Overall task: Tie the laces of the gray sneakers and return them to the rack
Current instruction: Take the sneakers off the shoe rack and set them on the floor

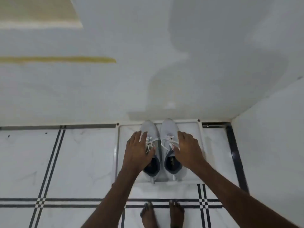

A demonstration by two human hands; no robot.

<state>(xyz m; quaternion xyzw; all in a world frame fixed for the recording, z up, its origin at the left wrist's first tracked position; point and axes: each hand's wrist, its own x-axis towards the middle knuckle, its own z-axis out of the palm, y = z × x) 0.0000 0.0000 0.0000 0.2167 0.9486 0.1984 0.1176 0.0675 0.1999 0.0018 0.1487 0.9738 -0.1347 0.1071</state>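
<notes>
Two gray sneakers stand side by side on a low white rack (199, 129) against the wall, toes toward the wall. The left sneaker (150, 129) and the right sneaker (169, 129) have white laces (162, 140) that lie loose across the gap between them. My left hand (139, 150) lies over the outer side of the left sneaker with its fingers spread. My right hand (189, 148) lies over the outer side of the right sneaker, fingers spread too. Whether either hand grips its shoe is unclear.
The white wall (181, 63) rises right behind the rack, and a side wall (271, 145) closes in on the right. The floor (74, 162) has white tiles with black lines. My bare feet (162, 214) stand just in front of the rack.
</notes>
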